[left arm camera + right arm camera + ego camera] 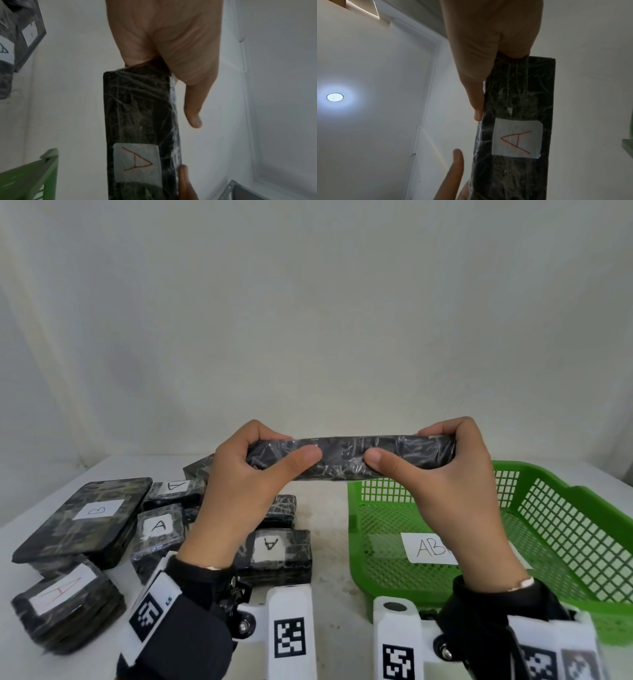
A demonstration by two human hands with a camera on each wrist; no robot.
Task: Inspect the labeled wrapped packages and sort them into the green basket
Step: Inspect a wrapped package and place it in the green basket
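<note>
A long black film-wrapped package point(349, 457) is held level in the air above the table. My left hand point(253, 467) grips its left end and my right hand point(445, 460) grips its right end, thumbs on the near side. Both wrist views show its underside point(137, 115) point(518, 94), which carries a white label with a red A point(137, 161) point(517, 142). The green basket point(565, 529) sits on the table at the right, below my right hand, with a paper slip reading AB point(428, 547) on its floor. Its corner point(34, 174) shows in the left wrist view.
Several wrapped black packages lie at the left of the table: a large flat one labelled B point(85, 515), a red-A one at front left point(65, 611), and small ones labelled A point(157, 532) point(274, 549). A white wall stands behind.
</note>
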